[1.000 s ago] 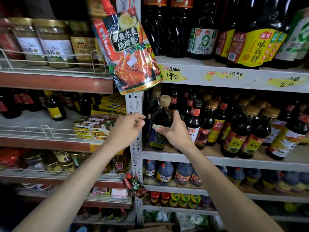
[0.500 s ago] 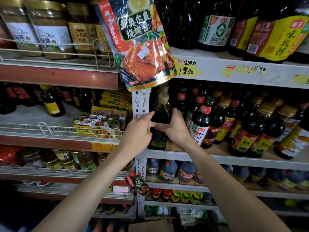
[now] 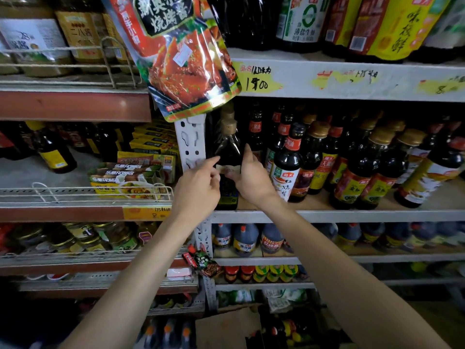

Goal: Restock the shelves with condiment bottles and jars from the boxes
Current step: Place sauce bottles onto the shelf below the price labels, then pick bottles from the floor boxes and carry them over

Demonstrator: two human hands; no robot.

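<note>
A dark sauce bottle with a gold cap stands at the left end of the white middle shelf, right beside the perforated white upright. My left hand and my right hand meet at the bottle's front, fingers curled, pinching a pale label or tag at its waist. The right thumb points up along the bottle's shoulder. More dark bottles with gold and red caps fill the shelf to the right.
A big orange sauce pouch hangs over the upright just above the bottle. Large bottles crowd the top shelf. Left are wire-railed shelves with yellow boxes and jars. A box of bottles sits on the floor below.
My left hand moved right from the upright onto the bottle's front, meeting the right hand there. The view has moved closer to the shelf.
</note>
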